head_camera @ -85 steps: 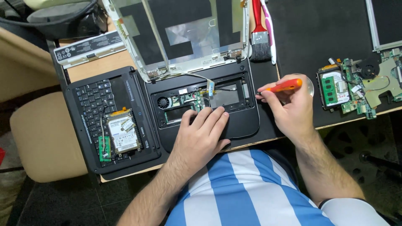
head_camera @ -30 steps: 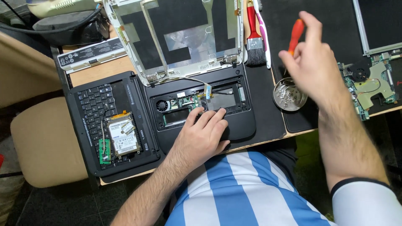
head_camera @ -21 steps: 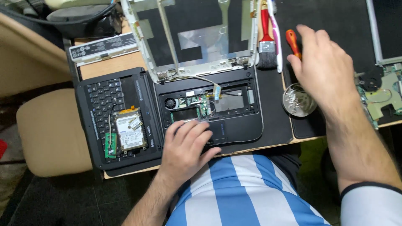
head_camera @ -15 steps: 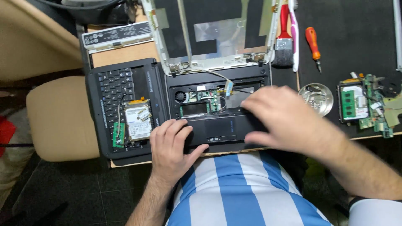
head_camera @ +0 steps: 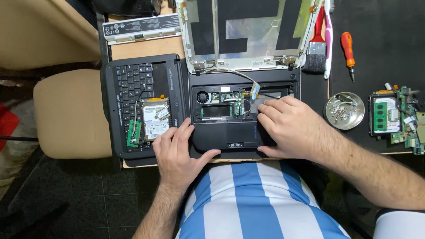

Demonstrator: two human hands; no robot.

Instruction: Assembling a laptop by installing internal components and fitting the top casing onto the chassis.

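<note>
Both your hands lie flat and empty on the laptop base; your right hand presses near the ribbon cable, which could tear; your left hand only steadies.

Blue-and-white striped shirt; white short sleeve.

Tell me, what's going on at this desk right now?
A person in a blue-and-white striped shirt has both hands on an opened-up small black laptop base. The left hand rests on its front left corner, and the right hand lies on its right side, fingertips near the exposed circuit board. The removed keyboard lies to the left with a hard drive on it. An orange screwdriver, a brush and a small metal dish of screws sit to the right.
</note>
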